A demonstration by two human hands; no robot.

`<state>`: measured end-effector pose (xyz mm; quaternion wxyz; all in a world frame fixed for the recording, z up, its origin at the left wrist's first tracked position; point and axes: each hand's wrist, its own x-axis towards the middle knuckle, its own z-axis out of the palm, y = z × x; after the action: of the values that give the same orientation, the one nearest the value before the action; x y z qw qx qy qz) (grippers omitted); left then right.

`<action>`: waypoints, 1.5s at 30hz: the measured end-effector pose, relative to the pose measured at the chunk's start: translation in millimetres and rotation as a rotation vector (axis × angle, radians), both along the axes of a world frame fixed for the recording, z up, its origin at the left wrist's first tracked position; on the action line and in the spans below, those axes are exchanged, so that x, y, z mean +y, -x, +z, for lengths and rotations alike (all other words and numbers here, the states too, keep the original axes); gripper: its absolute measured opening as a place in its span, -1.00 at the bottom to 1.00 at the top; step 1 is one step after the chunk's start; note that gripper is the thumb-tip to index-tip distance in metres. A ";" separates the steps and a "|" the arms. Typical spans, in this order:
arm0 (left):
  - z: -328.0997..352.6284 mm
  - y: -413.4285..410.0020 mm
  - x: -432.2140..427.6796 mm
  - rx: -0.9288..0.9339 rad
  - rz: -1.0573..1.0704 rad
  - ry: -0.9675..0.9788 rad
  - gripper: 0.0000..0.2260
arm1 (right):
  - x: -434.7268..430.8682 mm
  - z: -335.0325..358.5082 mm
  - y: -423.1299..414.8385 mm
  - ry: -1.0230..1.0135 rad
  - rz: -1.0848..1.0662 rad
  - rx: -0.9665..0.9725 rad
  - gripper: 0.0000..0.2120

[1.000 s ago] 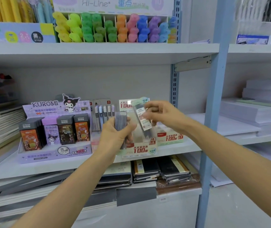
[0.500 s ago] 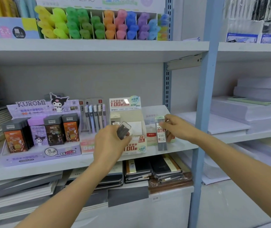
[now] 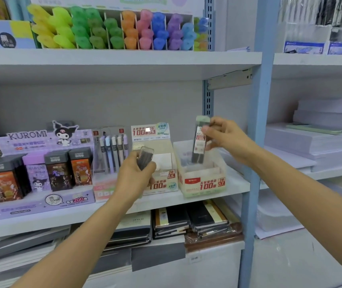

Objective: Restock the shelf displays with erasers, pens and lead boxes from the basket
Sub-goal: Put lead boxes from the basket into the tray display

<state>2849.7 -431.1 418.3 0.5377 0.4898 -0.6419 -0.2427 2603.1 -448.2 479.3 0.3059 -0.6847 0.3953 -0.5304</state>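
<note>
My right hand pinches a slim lead box with a green cap and a red-and-white label. It holds the box upright, lower end down inside the clear 0.7 display box on the middle shelf. My left hand grips a small stack of dark clear-cased lead boxes in front of the beige 0.5 display box. A pen display stands just left of that. The basket is out of view.
A purple Kuromi display of lead boxes fills the shelf's left. Highlighters line the upper shelf. A blue upright post stands right of the displays, with paper reams beyond. Notebooks are stacked on the shelf below.
My right hand lifted the green-capped lead box from low beside the clear display up and over it, its lower end now inside. My left hand stayed put with its stack.
</note>
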 end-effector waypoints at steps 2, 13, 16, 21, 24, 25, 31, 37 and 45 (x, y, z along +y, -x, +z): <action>3.7 -1.7 0.1 0.104 -0.095 -0.068 -0.85 | -13.3 3.0 -11.2 0.109 -0.074 0.036 -0.91; 3.2 -13.1 2.9 0.298 -0.410 -0.200 -0.79 | -51.1 -27.4 -33.9 0.049 -0.185 0.542 -0.92; 3.7 -10.7 2.6 0.300 -0.441 -0.262 -0.80 | -49.2 -24.7 -39.3 0.168 -0.296 0.498 -0.79; 10.1 -4.1 1.8 0.303 -0.499 -0.288 -0.63 | -24.9 -12.2 -48.3 0.245 -0.002 0.303 -0.80; 17.7 2.8 3.8 0.306 -0.555 -0.290 -0.62 | -15.1 -9.2 -50.0 0.179 0.300 0.383 -0.70; 20.0 4.9 4.6 0.329 -0.580 -0.298 -0.62 | -15.1 -8.9 -48.1 0.183 0.331 0.424 -0.68; 31.6 5.7 5.2 0.525 -0.734 -0.476 -0.50 | -17.4 -8.6 -25.8 0.173 0.317 0.389 -0.73; 33.1 4.4 2.4 0.767 -0.887 -0.555 -0.24 | -15.9 -18.9 -21.4 0.263 0.215 0.403 -0.75; 33.3 8.9 0.9 0.604 -0.899 -0.372 -0.37 | -13.9 -26.2 -14.0 0.198 0.116 0.185 -0.80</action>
<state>2840.9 -430.2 451.6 0.4458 0.1642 -0.5516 -0.6856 2617.1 -462.1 453.1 0.2291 -0.7792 0.3275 -0.4829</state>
